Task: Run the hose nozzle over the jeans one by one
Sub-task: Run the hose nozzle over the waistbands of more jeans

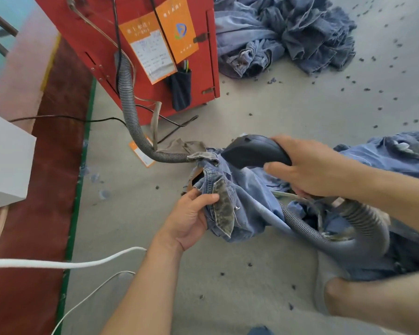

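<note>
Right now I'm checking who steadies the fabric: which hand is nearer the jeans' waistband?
Left. The left hand grips the waistband; the right hand holds the hose nozzle above it.

A red metal cabinet was seen at top centre on the grey floor, w/ two orange labels stuck on its front & a dark pouch hung below them. A thin black cable was trailed from its base to the left. A white cord was laid across the lower left. Dark lint specks were scattered over the floor. A white box was set at the left edge, on a dark red strip w/ a green border.
</note>
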Demonstrator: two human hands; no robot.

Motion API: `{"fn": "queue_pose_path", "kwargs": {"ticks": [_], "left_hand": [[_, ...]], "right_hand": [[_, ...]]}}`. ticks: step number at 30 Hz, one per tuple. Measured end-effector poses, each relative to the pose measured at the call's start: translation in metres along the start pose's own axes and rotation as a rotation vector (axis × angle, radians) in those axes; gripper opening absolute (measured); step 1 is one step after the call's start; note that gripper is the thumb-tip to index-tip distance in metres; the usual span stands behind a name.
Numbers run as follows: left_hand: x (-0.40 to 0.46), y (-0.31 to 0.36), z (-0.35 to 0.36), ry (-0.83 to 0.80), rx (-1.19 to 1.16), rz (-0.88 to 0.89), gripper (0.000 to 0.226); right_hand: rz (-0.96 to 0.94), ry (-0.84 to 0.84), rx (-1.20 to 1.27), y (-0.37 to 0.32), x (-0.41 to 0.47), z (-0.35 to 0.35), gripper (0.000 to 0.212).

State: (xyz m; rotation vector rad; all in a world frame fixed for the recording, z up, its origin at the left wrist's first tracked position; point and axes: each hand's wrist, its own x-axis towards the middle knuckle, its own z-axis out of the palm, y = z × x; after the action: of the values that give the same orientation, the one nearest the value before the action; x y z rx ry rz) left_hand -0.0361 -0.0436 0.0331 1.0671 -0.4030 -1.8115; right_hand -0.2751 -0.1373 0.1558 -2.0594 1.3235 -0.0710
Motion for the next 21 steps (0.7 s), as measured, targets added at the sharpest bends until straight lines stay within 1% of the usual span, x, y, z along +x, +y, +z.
{"fn": "queue_pose_path", "kwargs": {"ticks": [2,4,5,7,9,11,13,16,18,21], "left_hand": [[0.002,0.002,-0.001,0.026,-0.043,0.021,0.027],[0.003,0.005,-0.003,0.034,-0.068,0.054,0.029],[0.003,0.006,-0.003,0.027,-0.072,0.064,0.031],[0.002,0.004,-0.003,0.014,-0.062,0.054,0.035],[0.000,0.000,-0.003,0.004,-0.048,0.029,0.040],[-0.001,-0.001,-0.004,-0.013,-0.055,0.022,0.038],[0.000,0.002,-0.005,-0.016,-0.064,0.021,0.035],[0.001,0.005,-0.006,-0.032,-0.077,0.026,0.038],[0.000,0.002,-0.007,-0.051,-0.079,0.013,0.039],[0.001,-0.004,-0.011,-0.085,-0.089,-0.004,0.037]], "right_hand": [[-0.024,-0.074,0.044,0.003,-0.010,-0.009,0.007],[-0.054,-0.160,-0.024,-0.002,-0.017,-0.007,0.012],[-0.062,-0.176,-0.060,-0.005,-0.017,-0.002,0.012],[-0.038,-0.142,-0.073,-0.008,-0.007,0.012,0.007],[0.027,-0.037,-0.062,-0.007,0.006,0.016,0.013],[0.075,0.036,-0.026,-0.001,0.009,0.005,0.013],[0.067,-0.024,0.033,0.002,0.000,-0.007,0.009],[-0.010,-0.164,-0.038,-0.005,-0.008,0.000,0.008],[-0.015,-0.120,-0.054,-0.010,0.002,0.011,0.011],[0.073,0.017,-0.014,-0.004,0.018,0.009,0.017]]}}
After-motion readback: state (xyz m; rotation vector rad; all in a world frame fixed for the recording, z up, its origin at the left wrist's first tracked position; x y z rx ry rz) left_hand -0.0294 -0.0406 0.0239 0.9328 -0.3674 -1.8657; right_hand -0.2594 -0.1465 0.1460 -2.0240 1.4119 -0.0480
